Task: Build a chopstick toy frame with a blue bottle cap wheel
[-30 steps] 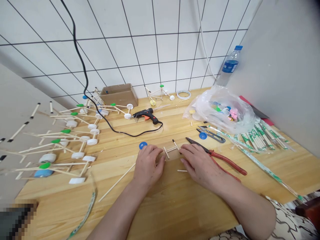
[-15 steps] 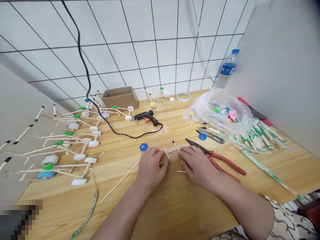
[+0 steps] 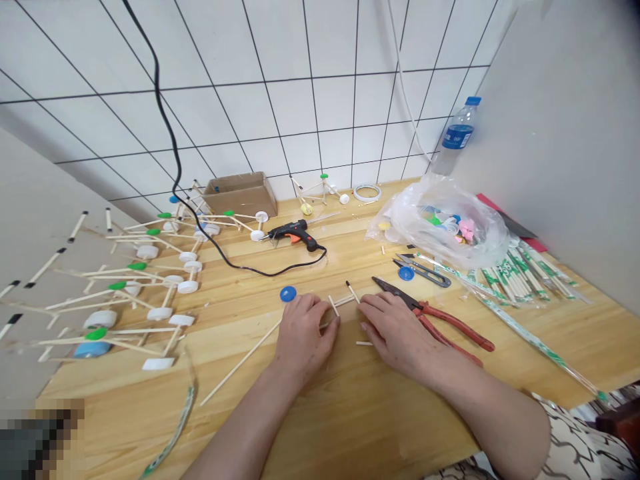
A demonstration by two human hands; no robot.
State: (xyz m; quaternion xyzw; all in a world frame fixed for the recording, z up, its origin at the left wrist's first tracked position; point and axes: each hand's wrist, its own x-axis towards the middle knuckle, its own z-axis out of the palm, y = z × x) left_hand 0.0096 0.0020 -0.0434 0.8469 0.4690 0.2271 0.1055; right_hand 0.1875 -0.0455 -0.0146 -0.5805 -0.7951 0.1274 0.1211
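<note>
My left hand [image 3: 303, 333] lies palm down on the wooden table [image 3: 350, 407], its fingers curled together over a short stick piece by its thumb. My right hand [image 3: 395, 330] rests beside it, fingers bent down onto the table. Between the two hands lie short cut sticks [image 3: 343, 300], one with a dark tip. A small stick bit [image 3: 364, 343] lies under my right thumb. A blue bottle cap [image 3: 287, 293] sits just beyond my left hand. Red-handled pliers [image 3: 440, 319] lie right of my right hand.
Stick-and-cap models [image 3: 150, 280] crowd the table's left. A black glue gun [image 3: 293, 231] with its cord, a cardboard box [image 3: 240, 193], a tape roll [image 3: 367, 193], a plastic bag of caps [image 3: 443, 223], snips [image 3: 425, 270], wrapped chopsticks [image 3: 520, 280] and a water bottle [image 3: 453, 140] stand behind.
My left hand has slid a little to the right, closing the gap to the short sticks. The view has tilted slightly downward. My right hand has barely moved.
</note>
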